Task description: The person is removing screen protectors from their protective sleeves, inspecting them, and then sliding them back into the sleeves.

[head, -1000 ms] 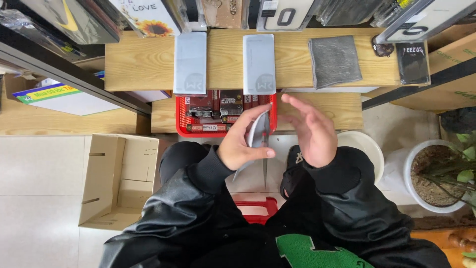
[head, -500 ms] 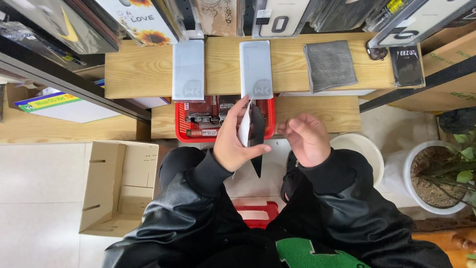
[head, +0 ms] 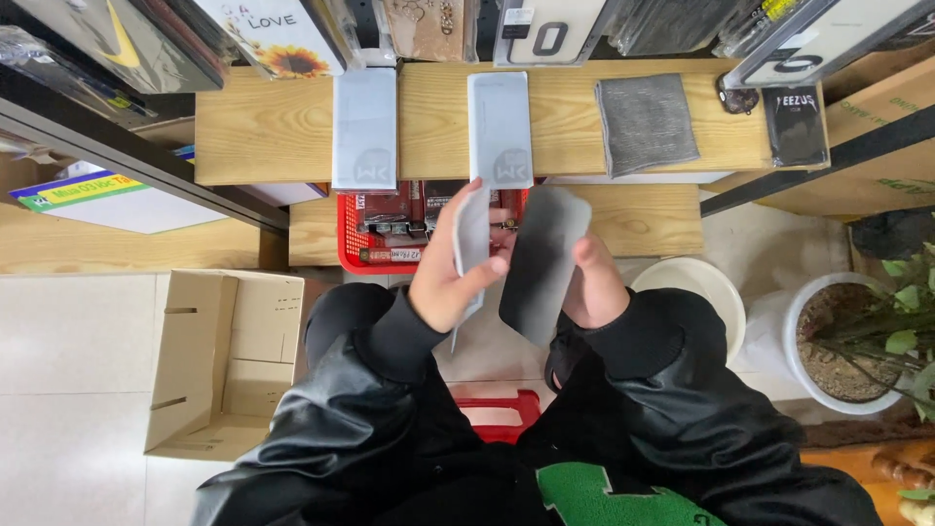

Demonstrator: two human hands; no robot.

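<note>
My left hand (head: 450,275) grips a pale grey flat sleeve (head: 471,234), held upright in front of my chest. My right hand (head: 594,284) holds a dark grey phone-shaped flat piece (head: 543,261), tilted, just right of the sleeve and touching or nearly touching it. Both are over a red basket (head: 353,226) of small packaged goods. On the wooden shelf (head: 560,131) beyond lie two more pale sleeves (head: 365,127) (head: 500,127) side by side, a grey cloth (head: 646,122) and a black packet (head: 794,124).
An open cardboard box (head: 219,360) stands on the floor at my left. A white bucket (head: 696,287) and a white plant pot (head: 833,341) stand at my right. A red stool (head: 497,414) is under me. Hanging packaged goods line the top edge.
The dark piece, earlier tucked with the pale sleeve in my left hand, is now out and held by my right hand beside the sleeve. The two hands have closed in together.
</note>
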